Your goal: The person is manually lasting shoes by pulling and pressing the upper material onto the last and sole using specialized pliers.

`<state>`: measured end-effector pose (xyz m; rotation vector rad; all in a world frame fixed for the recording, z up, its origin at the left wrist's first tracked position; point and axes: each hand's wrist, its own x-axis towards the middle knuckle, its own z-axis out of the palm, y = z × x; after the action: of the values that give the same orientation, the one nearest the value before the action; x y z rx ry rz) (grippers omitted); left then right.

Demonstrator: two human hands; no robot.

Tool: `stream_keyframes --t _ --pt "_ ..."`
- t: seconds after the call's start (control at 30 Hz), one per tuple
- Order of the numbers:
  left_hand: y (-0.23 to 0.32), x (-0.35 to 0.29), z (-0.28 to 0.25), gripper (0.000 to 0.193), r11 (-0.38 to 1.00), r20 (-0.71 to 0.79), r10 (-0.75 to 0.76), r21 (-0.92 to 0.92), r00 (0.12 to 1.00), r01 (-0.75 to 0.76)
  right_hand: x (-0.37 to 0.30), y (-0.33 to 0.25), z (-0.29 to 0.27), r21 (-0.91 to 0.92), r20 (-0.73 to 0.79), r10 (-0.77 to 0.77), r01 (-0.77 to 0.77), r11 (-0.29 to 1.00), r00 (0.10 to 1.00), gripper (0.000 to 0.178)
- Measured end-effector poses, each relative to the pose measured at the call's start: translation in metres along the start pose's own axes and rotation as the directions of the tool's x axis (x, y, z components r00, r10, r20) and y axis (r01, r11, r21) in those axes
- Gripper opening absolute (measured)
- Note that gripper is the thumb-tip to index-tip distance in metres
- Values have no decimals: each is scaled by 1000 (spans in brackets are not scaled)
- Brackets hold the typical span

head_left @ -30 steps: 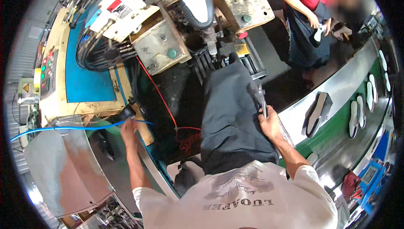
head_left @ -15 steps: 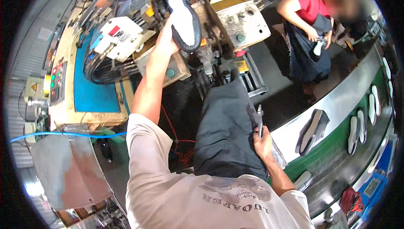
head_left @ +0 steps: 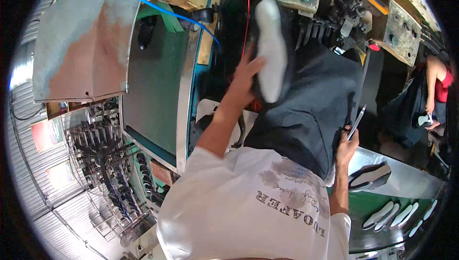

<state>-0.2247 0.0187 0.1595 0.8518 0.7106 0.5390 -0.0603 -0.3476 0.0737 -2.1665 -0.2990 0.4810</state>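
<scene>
A black shoe upper [head_left: 271,52] with a white underside is in my left hand [head_left: 244,76], sole face up, just left of my dark-trousered legs. My left thumb lies over its edge, and the shoe is slightly smeared by motion. My right hand [head_left: 347,146] is closed around a slim silver metal tool [head_left: 356,122] beside my right thigh. The tool points upward and its exact kind is unclear. Close to my right forearm, a dark shoe with a pale bottom [head_left: 370,178] lies on the metal ledge by a green conveyor belt.
White-bottomed shoe pieces [head_left: 404,215] lie on the green belt [head_left: 366,238] at right. Machinery with a grey control box [head_left: 401,33] stands ahead. A green belt surface [head_left: 155,78] with a metal edge and a rusty hood [head_left: 88,45] are at left. Another person [head_left: 432,88] works far right.
My left hand has brought the shoe back from the machine to beside my legs. My body and view have turned left. My right hand still grips the metal tool.
</scene>
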Motion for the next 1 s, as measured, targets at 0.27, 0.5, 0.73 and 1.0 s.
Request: stream_keyframes --t 0.27,0.5,0.73,1.0 --pt "61 -51 -339 101 582 -517 535 799 669 153 -12 -3 13 -51 -15 38 -39 998 999 18" --pt "190 30 -439 50 609 -560 492 769 667 197 -2 -7 14 -15 -2 46 -46 999 999 18" --pt "141 137 -360 31 746 -554 156 608 818 270 -12 -12 18 42 -142 181 -177 983 973 20" --pt "118 267 -360 59 872 -783 -4 302 622 386 -16 -10 9 -97 -169 285 -303 948 944 25"
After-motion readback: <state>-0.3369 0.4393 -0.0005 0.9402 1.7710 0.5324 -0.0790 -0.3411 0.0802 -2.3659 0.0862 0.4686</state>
